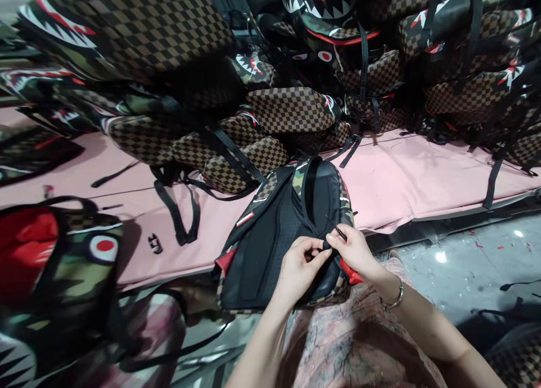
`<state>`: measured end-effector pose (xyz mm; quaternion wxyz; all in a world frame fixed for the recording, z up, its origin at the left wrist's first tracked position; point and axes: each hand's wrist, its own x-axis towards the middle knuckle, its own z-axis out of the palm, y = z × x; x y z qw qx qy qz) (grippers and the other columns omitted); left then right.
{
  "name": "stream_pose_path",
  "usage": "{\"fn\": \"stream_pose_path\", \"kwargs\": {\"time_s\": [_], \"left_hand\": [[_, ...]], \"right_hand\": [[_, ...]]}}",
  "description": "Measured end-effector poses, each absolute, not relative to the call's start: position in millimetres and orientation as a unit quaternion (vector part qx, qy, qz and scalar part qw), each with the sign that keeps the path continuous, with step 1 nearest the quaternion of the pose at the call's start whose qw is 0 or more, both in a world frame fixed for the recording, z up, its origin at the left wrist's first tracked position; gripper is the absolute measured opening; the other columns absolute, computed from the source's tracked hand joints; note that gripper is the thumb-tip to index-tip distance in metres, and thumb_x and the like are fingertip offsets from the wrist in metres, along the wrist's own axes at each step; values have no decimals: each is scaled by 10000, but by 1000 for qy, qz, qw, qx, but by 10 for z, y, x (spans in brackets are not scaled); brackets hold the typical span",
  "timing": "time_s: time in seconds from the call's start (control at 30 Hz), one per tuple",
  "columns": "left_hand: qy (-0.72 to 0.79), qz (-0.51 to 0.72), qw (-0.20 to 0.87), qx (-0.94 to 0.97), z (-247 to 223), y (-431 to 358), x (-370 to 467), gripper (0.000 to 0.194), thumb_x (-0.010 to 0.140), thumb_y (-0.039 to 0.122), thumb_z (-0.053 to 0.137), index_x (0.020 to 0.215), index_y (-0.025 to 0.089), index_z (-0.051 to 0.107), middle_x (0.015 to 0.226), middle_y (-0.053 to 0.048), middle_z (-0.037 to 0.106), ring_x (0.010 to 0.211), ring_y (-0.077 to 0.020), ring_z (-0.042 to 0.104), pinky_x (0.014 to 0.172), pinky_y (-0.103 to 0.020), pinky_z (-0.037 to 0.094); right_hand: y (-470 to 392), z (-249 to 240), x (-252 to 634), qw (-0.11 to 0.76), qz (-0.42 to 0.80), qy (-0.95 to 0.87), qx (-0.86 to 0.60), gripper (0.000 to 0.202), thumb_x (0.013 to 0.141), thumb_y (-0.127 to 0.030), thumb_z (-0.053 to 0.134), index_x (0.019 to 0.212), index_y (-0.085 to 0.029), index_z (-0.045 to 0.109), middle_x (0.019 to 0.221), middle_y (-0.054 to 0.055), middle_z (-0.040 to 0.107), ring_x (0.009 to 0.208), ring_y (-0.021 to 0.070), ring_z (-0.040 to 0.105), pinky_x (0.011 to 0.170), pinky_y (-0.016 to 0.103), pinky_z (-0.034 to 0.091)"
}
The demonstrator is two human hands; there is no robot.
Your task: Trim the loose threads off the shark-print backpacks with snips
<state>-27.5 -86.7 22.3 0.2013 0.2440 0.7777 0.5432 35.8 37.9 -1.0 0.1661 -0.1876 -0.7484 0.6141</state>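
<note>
A backpack (257,264) lies across my lap and the table edge, its black padded back panel facing up and a shoulder strap looped near its top. My left hand (300,267) is closed in a pinch over the panel, on a small black piece that looks like a strap end. Right beside it, my right hand (353,250) is closed round a thin, dark, pointed tool (339,232), whose tip sticks out up and left. Its fingertips meet the black piece too. Red fabric (350,272) shows under my right wrist.
Checkered and camouflage backpacks (291,109) are piled along the back of the pink-covered table (389,179). A black buckle (155,243) lies on the left. Another person's lap (156,331) is close by, next to a camouflage backpack (80,275) with red lining.
</note>
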Motion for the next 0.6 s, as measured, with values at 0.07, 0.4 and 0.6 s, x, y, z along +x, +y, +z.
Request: {"fn": "stream_pose_path", "kwargs": {"time_s": [0.07,0.4,0.6], "left_hand": [[758,559,247,228,253,-866,-282,156,613,280,693,694,157,640,653,2,527,602,-123,462,572,-237,360],[660,655,344,131,341,-833,-223,242,573,340,733,544,132,613,540,21,491,546,-96,396,539,-216,302],[586,700,408,17,254,-852,-266,248,492,299,783,546,110,630,506,8,521,481,-71,402,496,-202,311]], "right_hand": [[392,-4,353,163,620,-745,-183,207,756,-338,515,627,-183,469,562,-58,420,534,92,375,530,208,314],[396,25,384,157,626,-745,-168,225,756,-350,539,624,-182,470,548,-57,404,521,89,371,513,204,325],[447,-22,481,195,605,-751,-177,224,826,-402,472,817,-191,549,701,-23,535,651,116,501,605,215,401]]}}
